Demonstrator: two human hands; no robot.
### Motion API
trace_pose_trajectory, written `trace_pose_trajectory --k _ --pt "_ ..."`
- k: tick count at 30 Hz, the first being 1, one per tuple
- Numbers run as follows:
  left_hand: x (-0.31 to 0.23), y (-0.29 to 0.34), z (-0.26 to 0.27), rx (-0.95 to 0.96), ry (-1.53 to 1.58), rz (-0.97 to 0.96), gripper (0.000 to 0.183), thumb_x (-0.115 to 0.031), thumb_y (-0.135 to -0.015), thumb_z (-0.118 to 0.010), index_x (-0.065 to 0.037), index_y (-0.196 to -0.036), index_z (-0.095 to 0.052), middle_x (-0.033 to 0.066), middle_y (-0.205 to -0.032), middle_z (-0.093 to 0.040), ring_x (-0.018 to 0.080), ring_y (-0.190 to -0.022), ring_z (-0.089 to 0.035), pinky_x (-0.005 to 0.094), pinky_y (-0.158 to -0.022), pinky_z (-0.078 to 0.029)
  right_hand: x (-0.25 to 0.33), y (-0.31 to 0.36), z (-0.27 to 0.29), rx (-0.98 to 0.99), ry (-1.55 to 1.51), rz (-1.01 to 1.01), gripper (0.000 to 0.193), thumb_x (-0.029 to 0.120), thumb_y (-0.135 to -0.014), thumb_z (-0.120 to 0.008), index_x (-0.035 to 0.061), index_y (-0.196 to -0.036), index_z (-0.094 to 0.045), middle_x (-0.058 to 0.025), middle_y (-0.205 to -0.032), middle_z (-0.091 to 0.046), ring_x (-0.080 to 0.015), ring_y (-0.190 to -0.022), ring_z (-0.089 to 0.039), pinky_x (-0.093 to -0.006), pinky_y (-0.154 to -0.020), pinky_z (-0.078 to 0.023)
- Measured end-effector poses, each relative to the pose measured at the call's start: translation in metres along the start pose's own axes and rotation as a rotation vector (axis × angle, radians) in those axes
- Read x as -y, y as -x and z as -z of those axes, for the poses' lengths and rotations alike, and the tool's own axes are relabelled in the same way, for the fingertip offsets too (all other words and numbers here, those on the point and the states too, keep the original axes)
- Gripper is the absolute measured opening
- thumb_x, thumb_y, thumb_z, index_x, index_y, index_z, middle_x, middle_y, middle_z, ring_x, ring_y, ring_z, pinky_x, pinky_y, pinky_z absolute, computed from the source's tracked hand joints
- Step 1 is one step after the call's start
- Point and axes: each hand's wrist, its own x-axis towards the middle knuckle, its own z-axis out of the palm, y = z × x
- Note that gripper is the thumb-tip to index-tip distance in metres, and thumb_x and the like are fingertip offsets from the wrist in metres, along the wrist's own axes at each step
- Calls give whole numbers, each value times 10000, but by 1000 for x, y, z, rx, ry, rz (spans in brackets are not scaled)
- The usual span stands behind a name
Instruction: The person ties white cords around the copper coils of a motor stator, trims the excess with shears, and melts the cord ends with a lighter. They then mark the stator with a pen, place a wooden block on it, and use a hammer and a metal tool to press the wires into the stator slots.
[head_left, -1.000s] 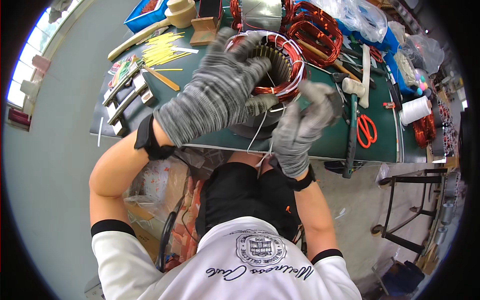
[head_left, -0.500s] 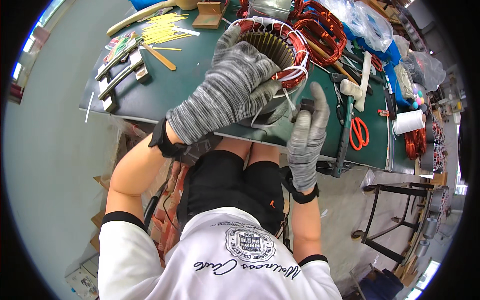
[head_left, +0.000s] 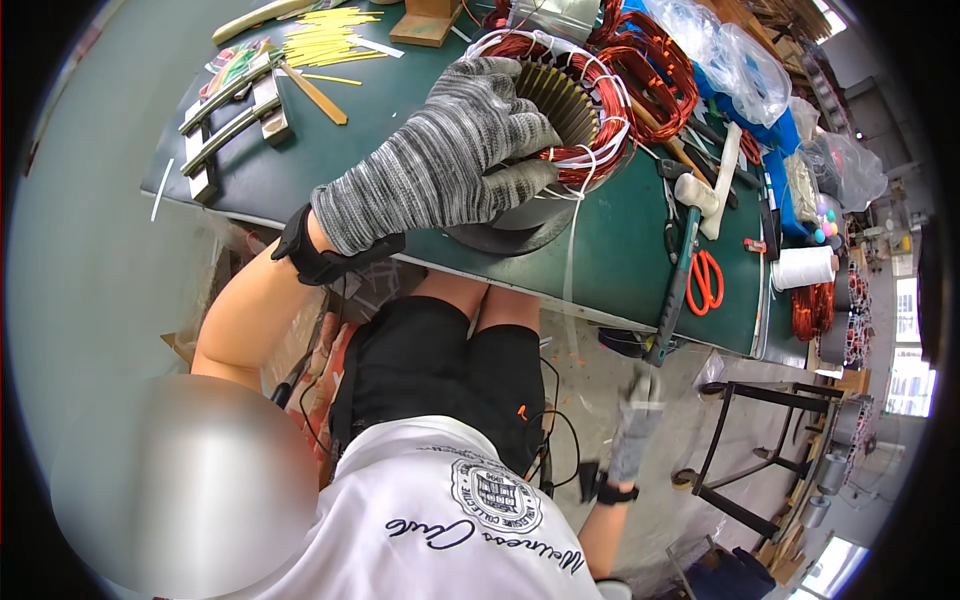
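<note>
Now: grey knit-gloved left hand (head_left: pixel 465 150) curled over near-left rim of copper-wound, white-laced stator ring (head_left: pixel 565 100), hiding part of it | ring on green table (head_left: pixel 620 240), near front edge | grey-gloved right hand (head_left: pixel 636 420) low past edge, blurred, can't tell grip | white-headed, green-handled mallet (head_left: pixel 676 280) overhangs edge, orange-handled scissors (head_left: pixel 706 275) beside, white thread spool (head_left: pixel 803 268) further right

Gloved left hand (head_left: pixel 455 150) grips wire ring (head_left: pixel 611 110) over green table (head_left: pixel 250 180); right hand (head_left: pixel 634 430) blurred, past table edge; white strip (head_left: pixel 571 250) hangs from ring.
</note>
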Motion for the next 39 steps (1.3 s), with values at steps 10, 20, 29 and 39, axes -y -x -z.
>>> trace_pose_trajectory --k 10,20,29,39 --pt "15 2 10 45 40 -53 300 -272 -784 -644 -50 -985 -619 130 -964 -591 364 -1072 -484 456 -978 -341 237 -124 -52 283 -1124 -207 157 144 -851 -603 62 -968 -537 3 -696 -536 -6 -510 -381 -150 -396 -300" --pt "-48 0 -11 2 -731 47 376 -183 -761 -504 54 -1047 -562 183 -1033 -554 342 -1004 -502 453 -958 -347 257 -159 -21 577 -685 393 224 148 -945 -441 27 -1098 -553 -42 -781 -563 -55 -564 -436 -189 -511 -380" --pt "-28 10 -9 -3 -370 -17 428 -266 -668 -589 -38 -1029 -560 128 -939 -542 297 -803 -531 428 -732 -419 216 -101 -106 242 -1430 180 266 291 -923 -483 36 -891 -553 6 -657 -466 -72 -518 -397 -214 -438 -320" --pt "-27 -7 -8 29 -125 166 248 -220 -746 -642 -45 -916 -595 125 -937 -585 338 -895 -538 430 -784 -401 165 -90 -43 230 -1076 -161 537 517 -909 -412 44 -1138 -523 26 -621 -459 -50 -512 -393 -205 -420 -283"
